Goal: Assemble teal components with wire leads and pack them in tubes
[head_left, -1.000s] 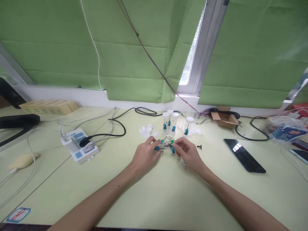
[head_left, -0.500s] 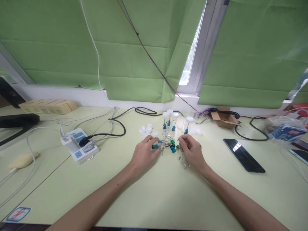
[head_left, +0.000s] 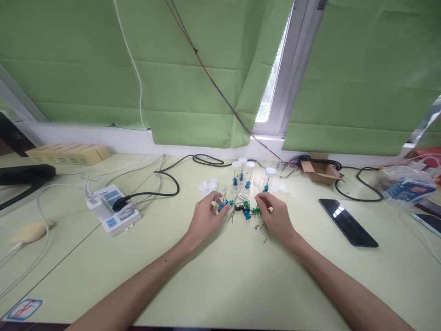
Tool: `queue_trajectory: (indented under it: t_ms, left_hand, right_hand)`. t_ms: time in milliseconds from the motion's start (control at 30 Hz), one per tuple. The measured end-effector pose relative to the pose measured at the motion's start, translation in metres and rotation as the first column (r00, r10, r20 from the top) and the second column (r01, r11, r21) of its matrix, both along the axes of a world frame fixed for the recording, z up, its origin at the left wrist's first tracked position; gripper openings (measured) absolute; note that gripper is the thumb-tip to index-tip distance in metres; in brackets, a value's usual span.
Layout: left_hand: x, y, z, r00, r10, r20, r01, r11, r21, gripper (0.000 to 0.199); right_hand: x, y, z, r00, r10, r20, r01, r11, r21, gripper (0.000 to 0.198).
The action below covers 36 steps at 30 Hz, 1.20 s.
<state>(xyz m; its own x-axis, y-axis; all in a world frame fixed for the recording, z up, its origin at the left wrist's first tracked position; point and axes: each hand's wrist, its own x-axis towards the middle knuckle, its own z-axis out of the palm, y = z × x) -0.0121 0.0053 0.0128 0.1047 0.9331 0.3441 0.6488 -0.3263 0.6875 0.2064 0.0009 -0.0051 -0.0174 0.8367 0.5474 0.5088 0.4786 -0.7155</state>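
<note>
My left hand (head_left: 207, 217) is curled around a clear plastic jar (head_left: 221, 192) that stands upright without a visible lid. A blue part (head_left: 221, 208) and a thin metal rod show inside it. My right hand (head_left: 275, 216) has thumb and forefinger pinched together beside the pile; what they hold, if anything, is too small to make out. Between the hands lie blue, green and black small parts (head_left: 246, 214) mixed with metal rods. Bent hex keys (head_left: 260, 235) lie just below my right hand. Capped jars (head_left: 248, 177) with blue parts inside stand behind the pile.
Loose white caps (head_left: 208, 185) lie behind my left hand. A power strip (head_left: 115, 209) with plugs sits to the left, and a black phone (head_left: 347, 223) to the right. An open cardboard box (head_left: 321, 172) and black cables (head_left: 210, 160) line the back.
The blue part at my left hand, lying sideways before, is now upright inside the jar. My right hand has stayed nearly in place. The view has shifted very slightly.
</note>
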Motion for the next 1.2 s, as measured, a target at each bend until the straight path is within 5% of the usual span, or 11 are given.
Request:
queue_trajectory:
  t_ms: [333,567,767,1067,1200]
  left_hand:
    - [0.007,-0.005,-0.004,0.973,-0.101,0.208,0.122,0.989,-0.089,0.028]
    - [0.014,-0.013,-0.008,0.905,-0.231,0.357,0.307,0.936,-0.174,0.039]
    - [0.018,-0.019,-0.01,0.873,-0.297,0.388,0.391,0.9,-0.193,0.043]
    - [0.009,-0.016,-0.004,0.816,-0.429,0.388,0.53,0.823,-0.204,0.043]
    - [-0.003,0.003,-0.006,0.92,-0.304,0.246,0.334,0.938,-0.091,0.031]
  right_hand:
    - [-0.004,-0.002,0.0,1.0,0.021,0.011,-0.021,1.0,-0.01,0.021]
    - [-0.009,-0.008,0.0,0.984,0.175,0.039,-0.176,0.984,0.006,0.019]
    - [-0.015,-0.015,0.0,0.943,0.321,0.092,-0.324,0.946,0.02,0.023]
    - [-0.017,-0.016,0.001,0.936,0.335,0.108,-0.339,0.941,0.023,0.014]
    - [-0.016,-0.016,0.001,0.942,0.316,0.118,-0.32,0.947,0.017,0.016]
